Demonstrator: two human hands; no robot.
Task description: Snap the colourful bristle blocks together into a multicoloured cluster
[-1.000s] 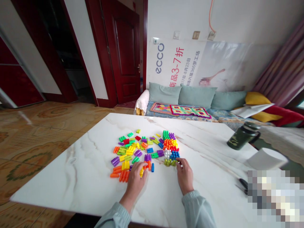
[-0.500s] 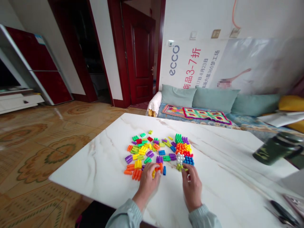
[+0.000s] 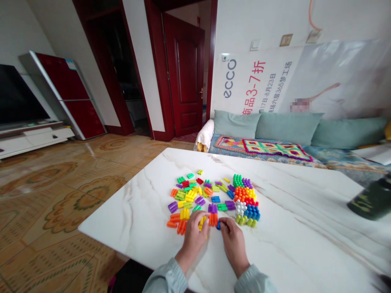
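On a white table with brownish veining, a scatter of small bright plastic pieces, mostly lying flat in short joined rows. Left hand palm down at the near edge of the scatter, fingers curved, a yellow piece partly showing between thumb and forefinger. Right next to it, a row of orange pieces, and just beyond, purple pieces. Right hand on the other side of the orange row, thumb and forefinger drawn close together at a small blue piece. Fingertips partly covering both pieces, so cannot tell in either hand whether clamped on or only touching. To the right of the scatter, a tight block grouped by colour, rounded ends showing: green and purple farthest away, then orange, yellow and red, then white beside blue, with olive green nearest. At the table's right side, a dark green flask, cut off by the view's edge. Past the table, a sofa with grey-green cushions and a crocheted mat; farther left, a dark red door.
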